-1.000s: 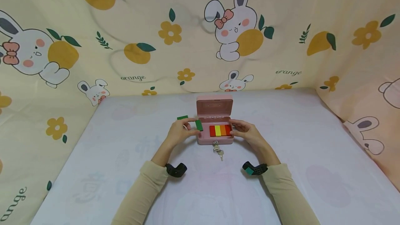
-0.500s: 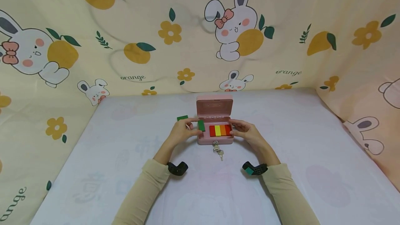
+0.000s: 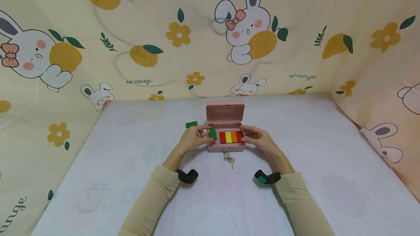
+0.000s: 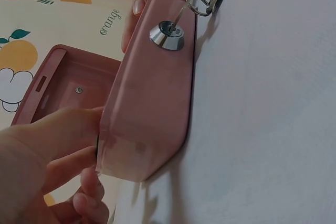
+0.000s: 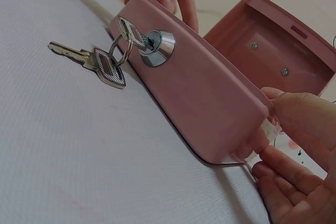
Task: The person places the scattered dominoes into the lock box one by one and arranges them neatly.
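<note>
A pink metal cash box [image 3: 217, 149] stands on the table with its lid [image 3: 225, 113] raised. My left hand [image 3: 191, 139] pinches a green block [image 3: 213, 133] between thumb and fingers, over the box's left part. In the left wrist view its fingertips reach behind the wall and the block is hidden. Inside the box, a row of red, yellow and orange blocks [image 3: 233, 137] lies toward the right. At the right wall, my right hand [image 3: 262, 140] grips the box. Its thumb [image 5: 299, 106] is over the rim and its other fingers lie along the outside.
Another green block [image 3: 191, 124] lies on the table left of the box, just behind my left hand. From the lock [image 5: 159, 48] in the front wall hang keys [image 5: 107, 67] on a ring. A printed cloth [image 3: 197, 57] rises behind the white tabletop [image 3: 226, 199].
My left hand has moved rightward with the green block, from the box's left rim to inside its outline. My right hand has stayed at the right wall.
</note>
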A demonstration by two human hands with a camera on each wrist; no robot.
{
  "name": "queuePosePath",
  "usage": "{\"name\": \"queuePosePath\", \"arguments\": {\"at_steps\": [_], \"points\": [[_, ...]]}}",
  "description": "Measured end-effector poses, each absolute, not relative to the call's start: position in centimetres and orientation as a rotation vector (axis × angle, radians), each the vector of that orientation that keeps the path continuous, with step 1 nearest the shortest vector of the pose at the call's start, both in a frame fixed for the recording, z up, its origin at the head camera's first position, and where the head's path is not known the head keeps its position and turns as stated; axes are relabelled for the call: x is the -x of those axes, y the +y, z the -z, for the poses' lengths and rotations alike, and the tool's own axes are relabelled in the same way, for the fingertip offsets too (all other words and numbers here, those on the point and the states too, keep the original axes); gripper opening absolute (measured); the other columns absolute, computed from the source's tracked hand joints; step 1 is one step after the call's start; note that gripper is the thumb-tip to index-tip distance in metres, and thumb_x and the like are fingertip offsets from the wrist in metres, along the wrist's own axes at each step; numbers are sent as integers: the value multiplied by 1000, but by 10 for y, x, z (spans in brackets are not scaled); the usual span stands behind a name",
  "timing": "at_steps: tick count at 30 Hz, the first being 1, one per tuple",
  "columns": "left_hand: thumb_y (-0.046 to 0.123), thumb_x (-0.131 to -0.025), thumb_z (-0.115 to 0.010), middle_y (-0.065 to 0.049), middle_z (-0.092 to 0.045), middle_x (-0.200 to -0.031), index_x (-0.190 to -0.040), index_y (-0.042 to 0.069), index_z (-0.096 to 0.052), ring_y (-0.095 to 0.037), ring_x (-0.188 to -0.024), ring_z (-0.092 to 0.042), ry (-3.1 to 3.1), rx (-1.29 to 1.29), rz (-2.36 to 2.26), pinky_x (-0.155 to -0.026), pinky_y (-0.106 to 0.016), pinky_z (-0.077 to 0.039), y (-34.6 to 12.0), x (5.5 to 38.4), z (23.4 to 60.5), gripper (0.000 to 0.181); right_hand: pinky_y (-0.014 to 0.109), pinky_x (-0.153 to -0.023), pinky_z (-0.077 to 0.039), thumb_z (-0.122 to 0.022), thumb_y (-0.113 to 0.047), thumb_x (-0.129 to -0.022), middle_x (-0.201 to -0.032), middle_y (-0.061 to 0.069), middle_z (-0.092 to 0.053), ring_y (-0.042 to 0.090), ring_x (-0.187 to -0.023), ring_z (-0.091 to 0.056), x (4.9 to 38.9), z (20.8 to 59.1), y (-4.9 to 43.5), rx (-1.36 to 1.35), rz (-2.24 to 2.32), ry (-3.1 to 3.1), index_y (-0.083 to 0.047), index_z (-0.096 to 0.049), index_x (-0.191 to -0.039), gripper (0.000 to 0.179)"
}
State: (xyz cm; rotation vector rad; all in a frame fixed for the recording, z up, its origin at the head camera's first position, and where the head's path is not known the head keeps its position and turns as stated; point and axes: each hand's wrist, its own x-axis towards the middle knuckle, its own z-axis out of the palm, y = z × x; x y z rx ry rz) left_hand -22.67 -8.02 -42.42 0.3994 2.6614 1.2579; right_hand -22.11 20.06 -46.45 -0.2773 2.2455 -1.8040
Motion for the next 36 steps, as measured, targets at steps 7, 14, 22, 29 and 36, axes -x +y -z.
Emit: {"name": "queuePosePath", "arguments": {"at_steps": [7, 14, 22, 29, 36], "points": [[18, -78, -80, -2, -51, -74, -121, 8, -66, -12, -69, -46, 2663, -417, -1247, -60, -21, -32, -78, 229, 426, 46, 39, -112, -31, -66, -13, -90, -149, 21, -42, 37, -143, -36, 222, 466, 201, 274, 1807, 2240, 0, -44, -141, 57], [18, -77, -80, -2, -51, -73, -119, 8, -67, -10, -68, -45, 2679, -445, -1225, -60, -20, -32, -75, 231, 428, 46, 39, -112, -30, -65, -13, -90, -150, 21, -41, 36, -144, -34, 222, 466, 202, 271, 1814, 2230, -1, -44, -142, 57], [21, -77, -80, 0, -50, -73, -120, 8, -67, -11, -71, -45, 2693, -509, -1135, -62, -19, -32, -73, 233, 429, 47, 40, -113, -29, -65, -12, -90, -150, 21, -41, 35, -144, -35, 222, 464, 201, 258, 1825, 2213, 0, -44, -142, 57], [22, -78, -79, 0, -48, -73, -122, 10, -66, -11, -70, -44, 2683, -544, -1072, -61, -20, -31, -73, 236, 431, 47, 39, -113, -29, -66, -14, -90, -151, 19, -41, 35, -145, -34, 221, 463, 201, 249, 1810, 2222, -2, -44, -142, 58], [24, -79, -79, 2, -45, -73, -124, 12, -65, -12, -70, -43, 2671, -510, -1036, -60, -20, -29, -71, 237, 431, 48, 34, -111, -31, -66, -13, -90, -150, 19, -42, 34, -145, -34, 222, 464, 201, 240, 1814, 2219, -2, -44, -142, 57]]}}
